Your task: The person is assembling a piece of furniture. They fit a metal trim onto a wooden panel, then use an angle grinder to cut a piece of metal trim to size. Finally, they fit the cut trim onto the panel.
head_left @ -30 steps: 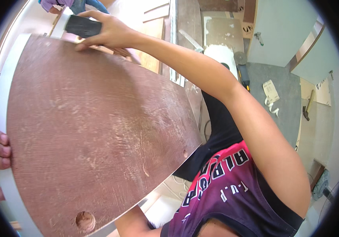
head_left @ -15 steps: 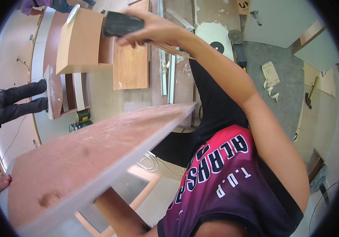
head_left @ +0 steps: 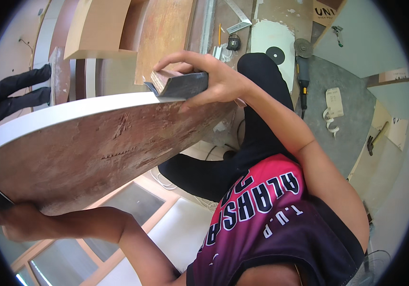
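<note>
My right hand [head_left: 221, 82] is closed around a sanding block [head_left: 185, 86], a wood block with dark sandpaper bent around it. The block rests on or just above the white edge of a large board [head_left: 118, 136]. That board stands tilted on its side across my lap, its rough, patchy brown face toward me and its pale curved edge upward. At the board's far left end, beside a dark edge strip, my left hand [head_left: 16, 223] grips the lower corner. Its fingertips are partly hidden by the rim of the picture and the board.
An angle grinder [head_left: 302, 76] lies on the floor to the right, near a torn sheet of sandpaper [head_left: 334, 101] and a hammer [head_left: 376, 138]. A tape measure [head_left: 233, 42] and a square [head_left: 240, 24] lie ahead. Another person's legs [head_left: 23, 88] show at the left, by wooden cabinets [head_left: 97, 28].
The board has tipped over, so its rough face now shows and its white edge points up. My right hand has brought the sanding block down from over the cabinet to that edge.
</note>
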A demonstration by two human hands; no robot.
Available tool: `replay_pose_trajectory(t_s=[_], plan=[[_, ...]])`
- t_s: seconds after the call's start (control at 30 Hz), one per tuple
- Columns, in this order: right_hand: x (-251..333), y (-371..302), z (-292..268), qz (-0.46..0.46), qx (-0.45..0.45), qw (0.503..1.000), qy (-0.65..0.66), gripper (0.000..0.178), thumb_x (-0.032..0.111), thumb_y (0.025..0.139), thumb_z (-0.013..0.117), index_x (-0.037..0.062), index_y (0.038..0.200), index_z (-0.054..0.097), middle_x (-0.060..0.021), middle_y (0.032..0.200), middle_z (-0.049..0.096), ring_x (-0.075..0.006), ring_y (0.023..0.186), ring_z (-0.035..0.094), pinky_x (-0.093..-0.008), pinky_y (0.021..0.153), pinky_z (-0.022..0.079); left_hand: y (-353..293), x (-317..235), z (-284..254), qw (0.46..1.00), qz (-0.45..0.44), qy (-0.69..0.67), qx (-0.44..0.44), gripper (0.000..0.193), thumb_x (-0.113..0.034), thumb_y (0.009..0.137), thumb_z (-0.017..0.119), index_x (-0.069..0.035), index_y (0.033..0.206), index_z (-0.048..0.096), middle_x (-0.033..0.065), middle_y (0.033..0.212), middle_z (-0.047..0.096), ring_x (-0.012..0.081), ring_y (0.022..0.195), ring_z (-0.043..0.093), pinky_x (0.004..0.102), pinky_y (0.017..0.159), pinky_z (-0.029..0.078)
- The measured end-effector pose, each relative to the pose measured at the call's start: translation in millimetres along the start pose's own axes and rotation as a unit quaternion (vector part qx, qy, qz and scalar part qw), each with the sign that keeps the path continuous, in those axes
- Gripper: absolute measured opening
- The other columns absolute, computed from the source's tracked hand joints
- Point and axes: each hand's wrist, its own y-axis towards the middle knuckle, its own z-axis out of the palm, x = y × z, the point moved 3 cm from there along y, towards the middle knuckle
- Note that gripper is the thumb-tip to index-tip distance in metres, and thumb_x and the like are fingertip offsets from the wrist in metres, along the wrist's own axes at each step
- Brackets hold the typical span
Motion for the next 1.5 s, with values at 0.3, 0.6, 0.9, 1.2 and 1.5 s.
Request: replay_pose_trajectory(t_s=[0.3,0.6,0.9,1.2,1.5], plan=[[-35,25,-7,0.030,0.029,0.999,0.033,0.092,0.007,0.072,0.099,0.0091,0.155,0.060,-0.0061,0.140,0.071,-0.0166,0.127,0.067,-0.0336,0.110,0.052,-61,40,14,0.812,0.266,0.004,0.520,0.082,-0.066,0.106,0.056,0.009,0.139,0.068,0.0283,0.125,0.074,0.0378,0.113,0.073,0.0468,0.097,0.059],[-46,79,9,-0.017,0.030,0.999,-0.011,0.087,-0.006,0.075,0.091,0.0082,0.154,0.059,-0.0062,0.137,0.070,-0.0160,0.127,0.064,-0.0329,0.106,0.053,1,22,-30,0.883,0.272,-0.001,0.382,0.065,-0.052,0.108,0.067,0.002,0.145,0.069,0.0193,0.126,0.078,0.0289,0.110,0.074,0.0379,0.099,0.056],[133,150,24,-0.182,-0.076,0.968,0.153,0.069,0.049,0.109,0.068,-0.0011,0.154,0.051,-0.0211,0.121,0.076,-0.0178,0.088,0.074,-0.0272,0.068,0.061,12,-72,-43,0.921,0.321,-0.067,0.209,0.050,-0.054,0.109,0.064,-0.004,0.106,0.072,0.0195,0.085,0.071,0.0409,0.077,0.070,0.0439,0.068,0.052],[194,186,53,-0.169,-0.142,0.975,-0.035,0.062,0.047,0.111,0.067,-0.0012,0.150,0.057,-0.0084,0.121,0.075,-0.0089,0.100,0.070,-0.0227,0.085,0.059,-3,-89,-28,0.934,0.338,0.008,0.112,0.050,-0.056,0.112,0.055,-0.012,0.098,0.074,0.0099,0.073,0.072,0.0371,0.063,0.068,0.0454,0.055,0.047],[184,214,58,-0.224,-0.102,0.969,0.011,0.065,0.043,0.113,0.065,0.0007,0.161,0.051,-0.0068,0.134,0.070,-0.0090,0.118,0.067,-0.0246,0.099,0.055,-4,-82,-15,0.949,0.312,0.000,0.050,0.050,-0.055,0.111,0.058,-0.012,0.091,0.074,0.0076,0.069,0.069,0.0319,0.059,0.065,0.0417,0.054,0.046]])
